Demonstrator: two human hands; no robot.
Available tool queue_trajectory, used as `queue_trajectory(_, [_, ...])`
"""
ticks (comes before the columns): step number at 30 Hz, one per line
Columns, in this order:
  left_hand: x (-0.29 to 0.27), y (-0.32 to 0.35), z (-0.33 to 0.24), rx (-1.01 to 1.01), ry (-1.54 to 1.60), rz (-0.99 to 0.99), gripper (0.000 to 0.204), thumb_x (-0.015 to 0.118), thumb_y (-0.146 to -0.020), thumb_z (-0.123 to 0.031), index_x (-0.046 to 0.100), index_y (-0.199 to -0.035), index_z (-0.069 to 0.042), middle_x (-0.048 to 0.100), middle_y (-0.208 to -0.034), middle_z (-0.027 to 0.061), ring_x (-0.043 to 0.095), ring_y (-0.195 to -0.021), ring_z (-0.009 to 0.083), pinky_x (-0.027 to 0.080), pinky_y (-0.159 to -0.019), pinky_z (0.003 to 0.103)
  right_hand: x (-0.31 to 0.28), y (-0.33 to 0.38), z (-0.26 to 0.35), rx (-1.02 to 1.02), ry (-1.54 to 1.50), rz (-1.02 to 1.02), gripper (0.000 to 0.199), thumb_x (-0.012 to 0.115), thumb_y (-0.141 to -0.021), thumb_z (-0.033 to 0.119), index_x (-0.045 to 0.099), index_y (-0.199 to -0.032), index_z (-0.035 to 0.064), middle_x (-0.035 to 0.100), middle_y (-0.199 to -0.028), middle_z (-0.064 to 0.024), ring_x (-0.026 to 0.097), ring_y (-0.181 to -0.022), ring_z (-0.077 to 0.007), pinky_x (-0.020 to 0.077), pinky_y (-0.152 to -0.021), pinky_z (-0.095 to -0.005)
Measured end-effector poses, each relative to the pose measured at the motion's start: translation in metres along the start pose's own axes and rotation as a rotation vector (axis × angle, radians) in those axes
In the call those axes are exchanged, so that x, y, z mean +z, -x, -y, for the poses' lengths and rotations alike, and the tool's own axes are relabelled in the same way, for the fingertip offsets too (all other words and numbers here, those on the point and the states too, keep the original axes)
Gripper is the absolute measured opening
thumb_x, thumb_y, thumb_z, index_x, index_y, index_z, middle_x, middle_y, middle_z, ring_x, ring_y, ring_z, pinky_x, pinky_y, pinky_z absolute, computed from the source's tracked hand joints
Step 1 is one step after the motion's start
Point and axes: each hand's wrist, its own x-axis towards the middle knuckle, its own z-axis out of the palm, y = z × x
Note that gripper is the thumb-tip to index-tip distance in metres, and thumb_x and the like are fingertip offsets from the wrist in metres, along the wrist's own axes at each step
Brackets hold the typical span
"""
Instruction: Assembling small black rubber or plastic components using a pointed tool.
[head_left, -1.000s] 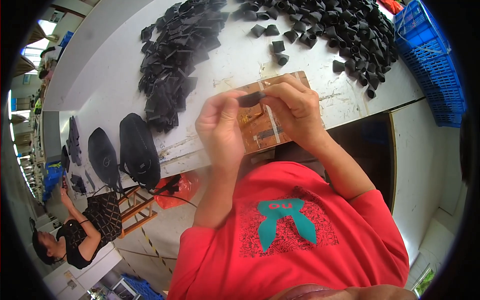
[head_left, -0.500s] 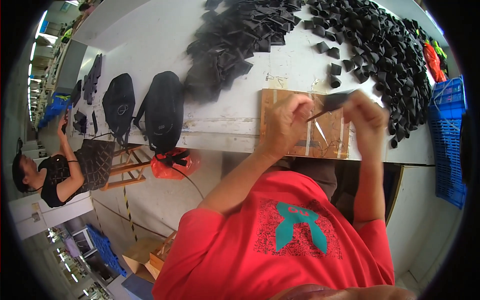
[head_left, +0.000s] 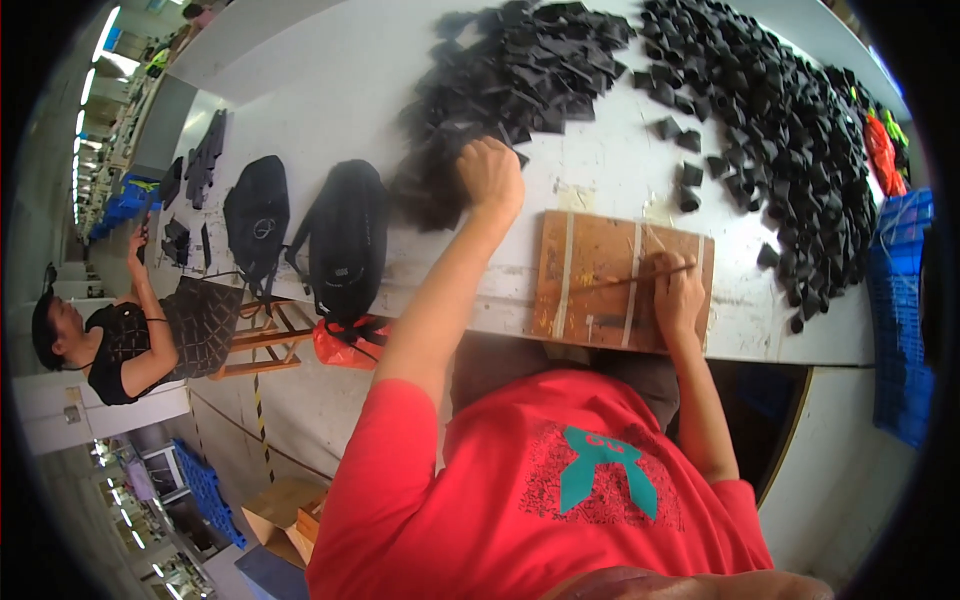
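My left hand (head_left: 490,182) reaches to the near edge of a heap of flat black fabric pieces (head_left: 530,75). Its fingers are curled in, and their tips are hidden, so what they pinch does not show. Over the right part of a wooden board (head_left: 585,255), my right hand (head_left: 679,290) is closed on a thin brown stick (head_left: 625,279). The stick lies roughly level across the board, pointing left. Pale strips run over the board's surface.
Small black tube-shaped pieces (head_left: 800,190) form a large heap on the right. Two black bags (head_left: 347,235) lie to the left. A blue crate (head_left: 900,330) stands past the table's right end. Another person (head_left: 130,335) sits at far left, beside a wooden stool (head_left: 265,338).
My left hand has moved from the board up and left to the flat pieces. The black piece between my hands is gone from them. My right hand has lowered over the board, keeping the stick.
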Motion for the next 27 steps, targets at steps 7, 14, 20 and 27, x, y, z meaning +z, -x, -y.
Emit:
queue_trajectory(7, [0.031,-0.011,-0.004,0.123,-0.090,0.043,0.014,0.050,-0.073,-0.009,0.062,-0.077,-0.002,0.061,-0.077,0.0117,0.055,-0.079,0.0227,0.042,-0.070,0.033,-0.002,0.003,-0.002,0.020,-0.057,-0.014,0.009,0.052,-0.080,0.009,0.055,-0.088,0.0062,0.051,-0.077,-0.0129,0.053,-0.071,-0.0328,0.0417,-0.059,-0.0394])
queue_trajectory(14, [0.009,-0.025,0.011,0.075,0.189,0.024,0.006,0.051,-0.069,-0.003,0.057,-0.069,-0.001,0.059,-0.072,0.0155,0.055,-0.077,0.0284,0.043,-0.070,0.038,-0.004,0.000,0.000,0.012,-0.074,-0.033,0.007,0.052,-0.080,0.009,0.055,-0.085,0.0061,0.051,-0.077,-0.0127,0.052,-0.069,-0.0321,0.0412,-0.057,-0.0387])
queue_trajectory(20, [-0.013,-0.012,-0.001,0.232,0.318,-0.124,0.006,0.049,-0.070,-0.003,0.052,-0.066,-0.004,0.056,-0.069,0.0134,0.052,-0.073,0.0281,0.042,-0.068,0.038,-0.003,-0.004,0.000,-0.001,-0.077,-0.042,0.006,0.051,-0.080,0.010,0.055,-0.084,0.0062,0.050,-0.076,-0.0124,0.052,-0.069,-0.0317,0.0412,-0.057,-0.0387])
queue_trajectory(27, [-0.031,0.041,-0.035,0.380,0.510,-0.001,0.005,0.051,-0.067,0.002,0.049,-0.070,-0.001,0.054,-0.070,0.0124,0.050,-0.072,0.0272,0.042,-0.067,0.037,0.000,-0.005,-0.003,-0.004,-0.075,-0.058,0.006,0.051,-0.079,0.009,0.054,-0.084,0.0060,0.051,-0.076,-0.0127,0.052,-0.069,-0.0321,0.0414,-0.057,-0.0389])
